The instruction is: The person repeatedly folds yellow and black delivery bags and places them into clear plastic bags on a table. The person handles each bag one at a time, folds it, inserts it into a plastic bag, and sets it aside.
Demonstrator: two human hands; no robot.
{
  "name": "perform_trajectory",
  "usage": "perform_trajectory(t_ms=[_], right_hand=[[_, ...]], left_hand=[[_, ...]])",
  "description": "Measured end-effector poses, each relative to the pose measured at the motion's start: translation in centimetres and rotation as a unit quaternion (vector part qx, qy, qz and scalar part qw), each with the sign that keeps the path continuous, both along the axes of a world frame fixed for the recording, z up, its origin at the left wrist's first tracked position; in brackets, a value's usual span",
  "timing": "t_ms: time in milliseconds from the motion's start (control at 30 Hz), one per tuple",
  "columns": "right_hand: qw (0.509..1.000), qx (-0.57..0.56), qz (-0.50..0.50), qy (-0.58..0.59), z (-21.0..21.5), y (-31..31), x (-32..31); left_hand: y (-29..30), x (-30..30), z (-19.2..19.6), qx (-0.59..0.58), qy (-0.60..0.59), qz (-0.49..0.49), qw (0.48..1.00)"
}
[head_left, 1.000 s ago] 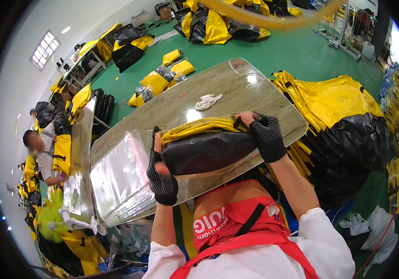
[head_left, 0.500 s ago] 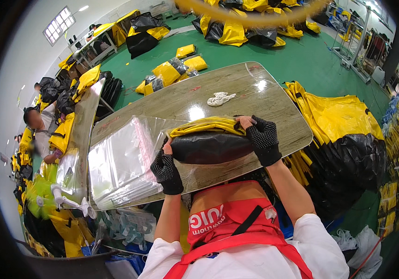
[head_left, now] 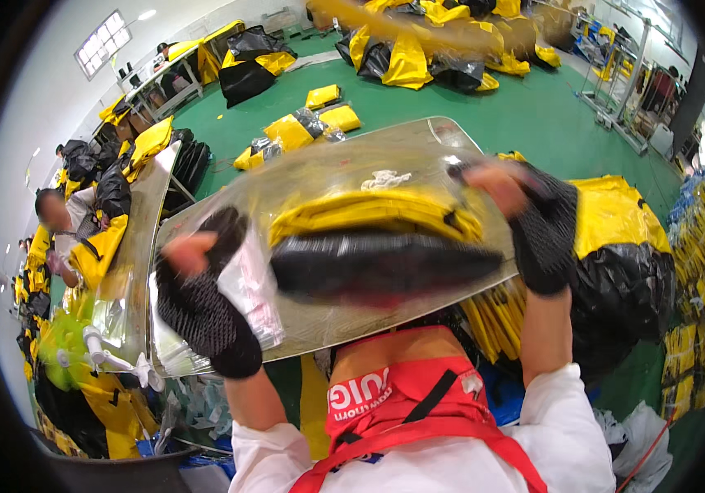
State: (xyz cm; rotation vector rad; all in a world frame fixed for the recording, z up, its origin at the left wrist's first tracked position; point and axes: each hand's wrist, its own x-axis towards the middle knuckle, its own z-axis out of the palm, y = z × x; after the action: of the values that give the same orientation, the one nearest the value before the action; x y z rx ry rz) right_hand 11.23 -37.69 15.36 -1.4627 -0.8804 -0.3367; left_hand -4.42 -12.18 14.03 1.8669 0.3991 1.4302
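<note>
At the far left, another person in yellow and black (head_left: 60, 218) sits at a neighbouring shiny metal table (head_left: 134, 246), with a bright green bundle (head_left: 60, 361) and white spray nozzles (head_left: 97, 349) below. Just right of that, the left hand (head_left: 200, 300) in a black mesh fingerless glove is raised over the curved, reflective metal tabletop (head_left: 319, 177), its fingers closed on the left edge of a clear plastic bag (head_left: 249, 283). Motion blur hides the exact hold. The bag stretches across the middle of the view, lifted above the tabletop and covering much of it; inside lies a folded yellow and black garment (head_left: 377, 246), yellow on the far side, black nearer the person. A small crumpled white scrap (head_left: 385, 178) rests on the tabletop beyond it. The right hand (head_left: 525, 214), gloved alike, grips the bag's right end, fingers curled over it. Right of that arm, a heap of yellow and black garments (head_left: 624, 263) sits beside the table on the green floor (head_left: 533, 107).
</note>
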Motion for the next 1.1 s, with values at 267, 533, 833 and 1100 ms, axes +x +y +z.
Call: perform_trajectory(t_ms=[267,533,833,1100], right_hand=[[0.964,-0.056,0.092,0.241,-4.4,2.5,2.3],[0.912,-0.005,0.139,0.385,-18.8,4.3,6.6],[0.876,-0.172,0.213,0.396,-17.8,0.0,1.5],[0.969,-0.157,-0.043,0.187,-11.0,1.0,-1.0]], left_hand=[[5.0,0.7,-4.1,-0.167,0.162,-0.146,0.962],[-1.0,1.9,-16.5,-0.297,0.143,-0.518,0.789],[-1.9,1.1,-17.9,-0.268,0.258,-0.22,0.902],[-2.0,1.1,-10.1,-0.114,0.262,-0.163,0.944]])
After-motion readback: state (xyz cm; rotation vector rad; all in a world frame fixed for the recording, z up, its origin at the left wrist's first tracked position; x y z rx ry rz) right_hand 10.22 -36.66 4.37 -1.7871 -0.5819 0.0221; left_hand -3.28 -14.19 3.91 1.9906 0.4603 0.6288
